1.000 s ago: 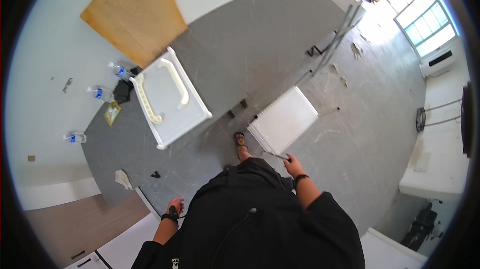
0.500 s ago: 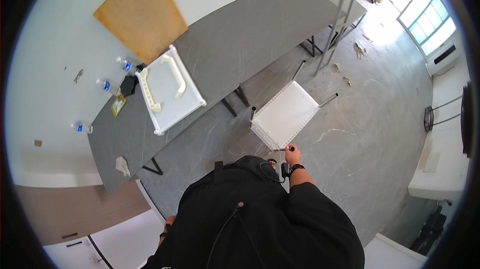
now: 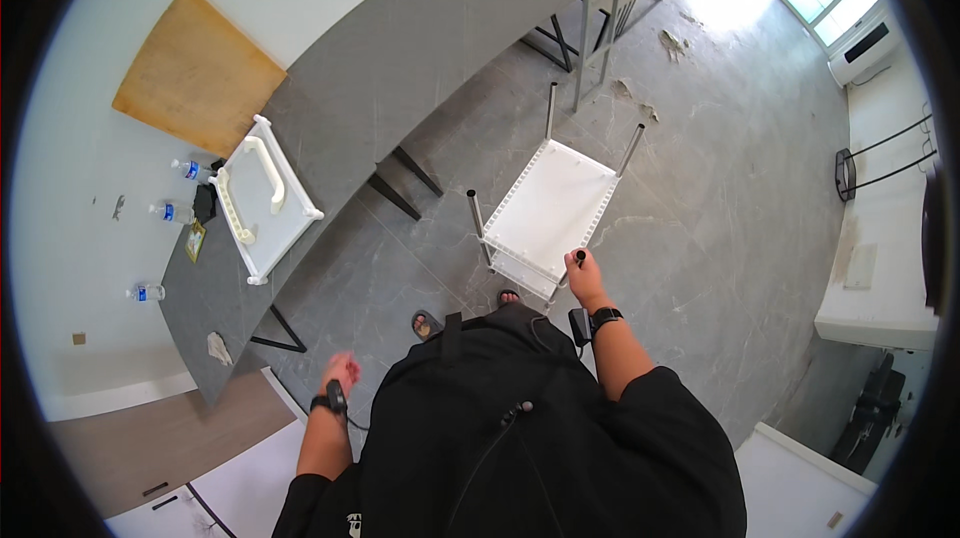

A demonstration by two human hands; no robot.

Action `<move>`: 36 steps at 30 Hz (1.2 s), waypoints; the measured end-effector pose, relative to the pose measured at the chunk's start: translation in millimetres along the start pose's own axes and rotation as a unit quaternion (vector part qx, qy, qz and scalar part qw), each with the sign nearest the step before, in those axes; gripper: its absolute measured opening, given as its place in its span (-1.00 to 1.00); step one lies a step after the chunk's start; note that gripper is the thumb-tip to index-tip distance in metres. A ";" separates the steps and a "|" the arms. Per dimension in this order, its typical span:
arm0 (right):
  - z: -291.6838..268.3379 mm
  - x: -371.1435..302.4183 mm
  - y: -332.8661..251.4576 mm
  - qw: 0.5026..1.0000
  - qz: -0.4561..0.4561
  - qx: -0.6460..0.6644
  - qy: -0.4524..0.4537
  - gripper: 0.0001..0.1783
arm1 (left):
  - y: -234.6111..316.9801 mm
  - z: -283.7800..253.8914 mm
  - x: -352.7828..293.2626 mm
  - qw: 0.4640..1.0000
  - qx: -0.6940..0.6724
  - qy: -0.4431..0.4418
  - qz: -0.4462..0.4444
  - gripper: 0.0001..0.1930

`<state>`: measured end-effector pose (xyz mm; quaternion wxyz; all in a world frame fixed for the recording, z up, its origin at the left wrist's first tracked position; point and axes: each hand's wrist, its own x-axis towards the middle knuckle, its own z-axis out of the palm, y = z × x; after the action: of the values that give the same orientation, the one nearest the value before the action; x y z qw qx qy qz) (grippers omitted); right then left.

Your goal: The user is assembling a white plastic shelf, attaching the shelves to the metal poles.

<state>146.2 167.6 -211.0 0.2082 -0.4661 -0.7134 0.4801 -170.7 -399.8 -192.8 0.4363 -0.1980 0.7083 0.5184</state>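
**Left hand (image 3: 343,371) now out beside the body; right hand (image 3: 584,276) keeps to the rack (image 3: 552,200)**

Half a second ago the left hand was mostly tucked behind the torso; now it is clear of the black shirt (image 3: 450,418), blurred, so I cannot tell how far its fingers are open or whether they have hold of anything. The right hand's fingers are curled closely around the rack's near right post, just below its black cap (image 3: 580,256).

White shelving and metal posts make up the rack, which is over the grey floor (image 3: 720,258) just ahead of the sandalled feet (image 3: 426,324) (whether its base bears on the floor, I cannot tell). Its posts rise above the upper shelf, and a second white layer shows beneath.

To the left is a long grey table (image 3: 430,48). On it lies a white panel (image 3: 275,233) with knobbed corners, carrying two curved cream handles (image 3: 269,170). Behind them, a brown board (image 3: 198,68) leans against the wall.
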 end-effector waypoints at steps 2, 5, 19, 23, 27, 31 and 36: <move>-22.7 0.5 -5.4 1.000 -0.021 0.018 0.009 -0.73 | 46.7 59.2 -3.3 0.999 0.029 -0.012 0.031 -0.78; -45.5 1.1 -16.1 0.998 -0.029 0.051 0.028 -0.73 | 98.9 138.0 0.9 0.989 0.127 -0.068 0.043 -0.75; -114.6 41.6 -20.1 0.968 0.018 0.104 0.226 -0.55 | 116.4 239.0 -21.1 0.955 0.251 -0.157 0.010 -0.71; -129.4 47.0 -27.8 0.964 -0.007 0.095 0.250 -0.51 | 112.4 227.1 -20.1 0.974 0.196 -0.111 -0.005 -0.70; -144.3 37.5 -66.7 0.964 -0.033 0.098 0.244 -0.50 | 117.6 237.2 -21.3 0.981 0.169 -0.099 -0.013 -0.70; -172.3 8.3 -133.7 0.960 -0.035 0.094 0.261 -0.53 | 128.5 292.7 -3.7 0.935 0.246 -0.253 0.039 -0.46; -193.5 -19.6 -210.3 0.960 -0.058 0.136 0.236 -0.63 | 149.1 377.6 -51.1 0.822 0.425 -0.297 0.233 -0.02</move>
<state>201.8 223.6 64.4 0.4594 -0.4912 -0.5977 0.4364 -96.4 -8.8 -97.9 0.5325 0.3421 0.7195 0.2857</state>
